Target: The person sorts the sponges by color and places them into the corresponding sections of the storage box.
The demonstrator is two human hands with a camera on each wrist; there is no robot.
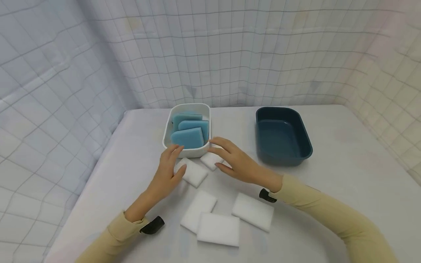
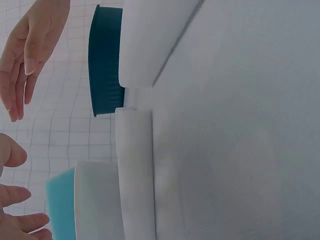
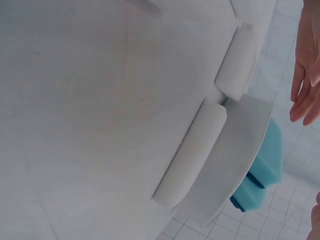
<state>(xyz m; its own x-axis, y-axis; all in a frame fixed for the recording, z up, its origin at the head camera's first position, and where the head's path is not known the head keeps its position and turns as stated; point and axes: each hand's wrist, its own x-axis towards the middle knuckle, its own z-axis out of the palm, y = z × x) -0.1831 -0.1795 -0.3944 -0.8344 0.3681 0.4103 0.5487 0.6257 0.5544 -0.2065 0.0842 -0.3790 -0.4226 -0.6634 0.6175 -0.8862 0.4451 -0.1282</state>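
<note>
A white tub holds several blue sponges, the front ones leaning on edge. My left hand hovers at the tub's front left corner, fingers loosely bent and nothing in them. Over on the other side, my right hand reaches toward the tub's front right corner, also holding nothing, its fingers apart. Between the hands lie two white sponge blocks, right in front of the tub; the right-hand one is partly covered by the right fingers. Both wrist views show blue sponge sticking up above the tub wall.
A dark teal tub stands at the back right. Nearer the front lie more white blocks: one overlapped by another, and a third to their right. Grid-patterned cloth walls the table at the back and sides.
</note>
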